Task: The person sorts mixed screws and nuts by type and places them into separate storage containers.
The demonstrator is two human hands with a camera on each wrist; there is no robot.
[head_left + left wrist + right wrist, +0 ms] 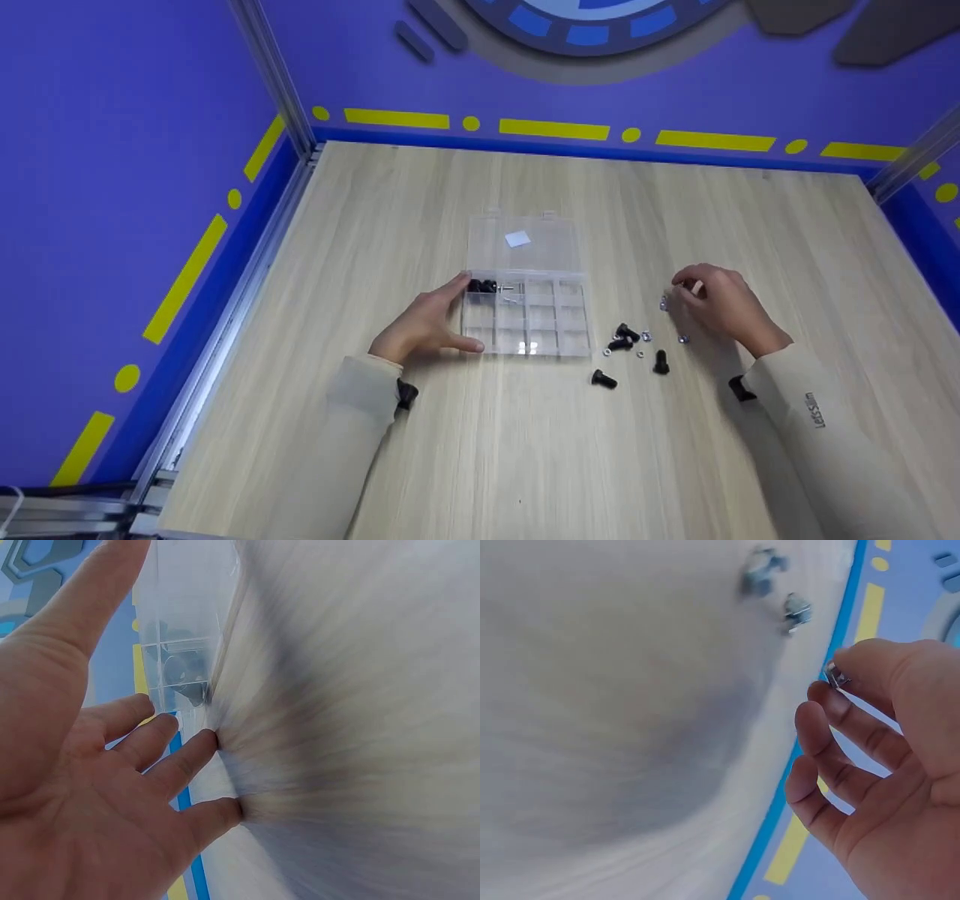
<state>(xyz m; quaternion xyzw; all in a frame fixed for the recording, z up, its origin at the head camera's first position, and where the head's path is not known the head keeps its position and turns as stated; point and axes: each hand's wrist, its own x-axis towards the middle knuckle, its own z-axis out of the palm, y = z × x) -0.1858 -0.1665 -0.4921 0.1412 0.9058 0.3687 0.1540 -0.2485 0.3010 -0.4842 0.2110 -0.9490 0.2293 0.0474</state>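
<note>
Pale table [450, 465], and on it the clear box [541, 321], gridded, lid laid open! Left hand [416, 326] spread wide at its left edge; right hand [724, 300], off to the right, pinching. Stubby black bolts [603, 379] lie between, small silver bits [646, 336] scattered near; and there, at right thumb and fingertip, a shiny metal piece [836, 675]!

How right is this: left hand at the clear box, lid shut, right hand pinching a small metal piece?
One slip: the lid is open, folded back beyond the compartments, as the head view shows. The rest stands: left hand at the clear box, right hand pinching a small metal piece.
</note>
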